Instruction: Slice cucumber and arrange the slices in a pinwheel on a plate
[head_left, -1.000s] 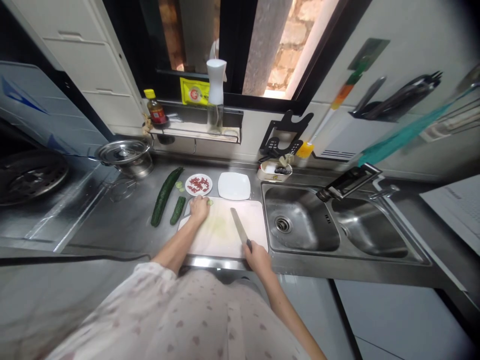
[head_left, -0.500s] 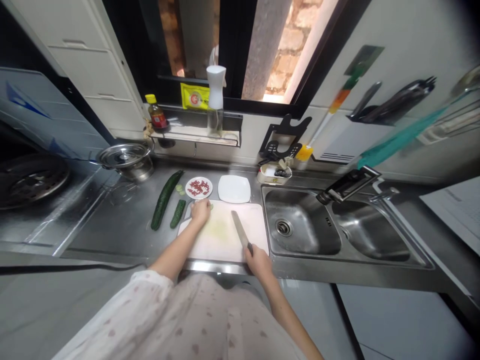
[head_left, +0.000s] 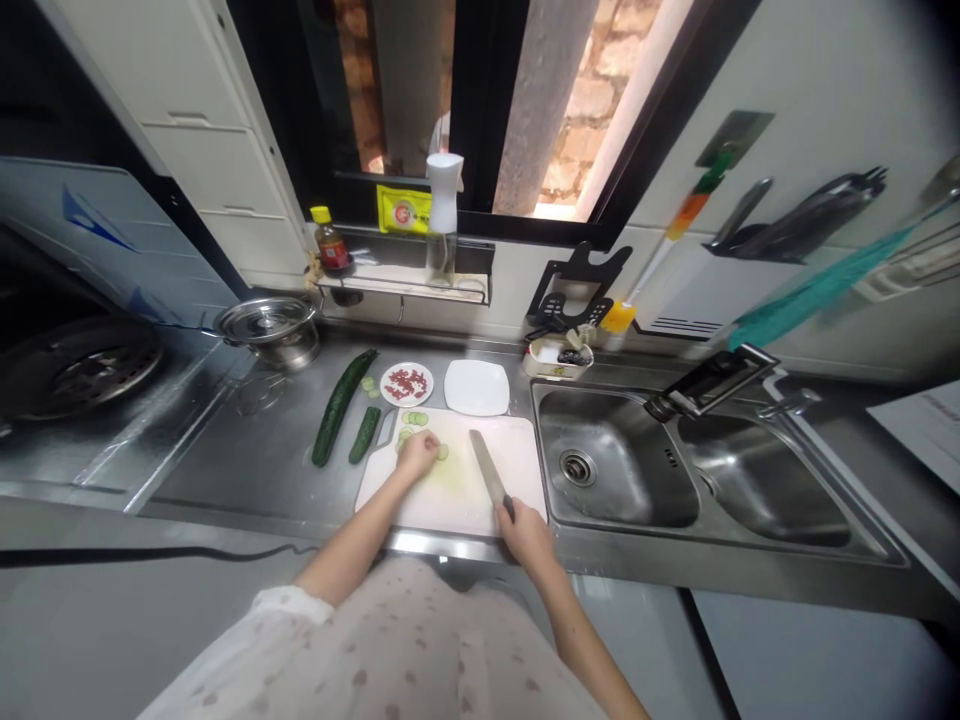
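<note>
My right hand [head_left: 526, 530] is wrapped round the black handle of a kitchen knife [head_left: 487, 465], whose blade lies low over the right part of a white cutting board [head_left: 480, 510], pointing away from me. On the board's left half my left hand [head_left: 418, 456] is closed, its bent fingertips at a pale green cucumber slice [head_left: 442, 452]. Several more cucumber slices [head_left: 415, 418] lie just beyond that hand, some partly hidden by it. Left of the board are a short cut cucumber piece [head_left: 364, 434] and a long whole cucumber [head_left: 341, 410].
Behind the board stand a round plate of chopped red bits [head_left: 406, 401] and a white square plate [head_left: 477, 387]. A few slices [head_left: 368, 384] rest on the counter. A double sink [head_left: 615, 465] is at right, a lidded steel pot [head_left: 274, 335] at back left.
My left hand has moved from the board's far left corner nearer to me, uncovering cucumber slices there. The knife stays in my right hand, nearly unmoved. The whole view has shifted slightly.
</note>
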